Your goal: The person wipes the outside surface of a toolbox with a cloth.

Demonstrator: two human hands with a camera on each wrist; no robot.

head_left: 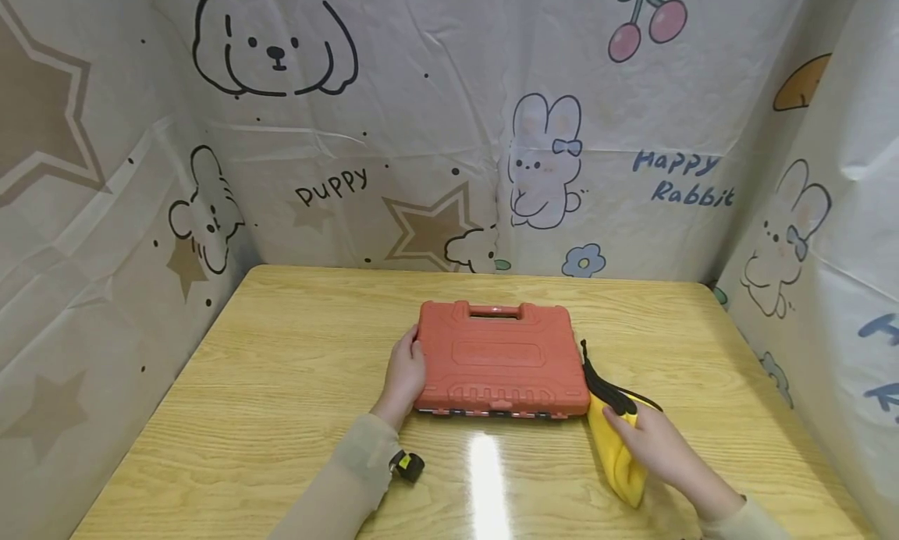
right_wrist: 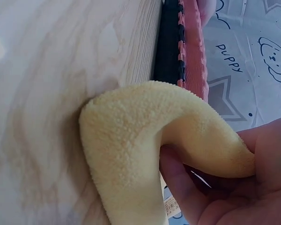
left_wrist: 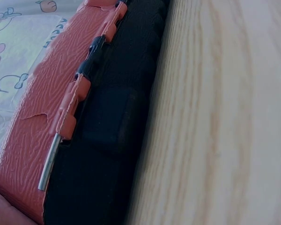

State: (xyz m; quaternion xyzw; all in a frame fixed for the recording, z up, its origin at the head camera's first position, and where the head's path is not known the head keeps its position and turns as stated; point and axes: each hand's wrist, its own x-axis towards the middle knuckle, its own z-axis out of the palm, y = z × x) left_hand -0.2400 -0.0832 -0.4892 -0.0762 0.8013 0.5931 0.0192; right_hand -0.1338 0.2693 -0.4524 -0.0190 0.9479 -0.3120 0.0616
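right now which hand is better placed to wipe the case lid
Right. The right hand already pinches the yellow cloth just off the case, at its right corner. The left hand rests on the case's left edge, steadying it.

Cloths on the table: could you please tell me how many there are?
1: a yellow cloth held by the right hand, beside the orange case. Others may be hidden.

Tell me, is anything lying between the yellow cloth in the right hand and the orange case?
Nothing visible does. The right hand grips the yellow cloth right beside the orange case, at its right end; only the cloth's own black part lies along that edge. The left hand already rests on the case's left end.
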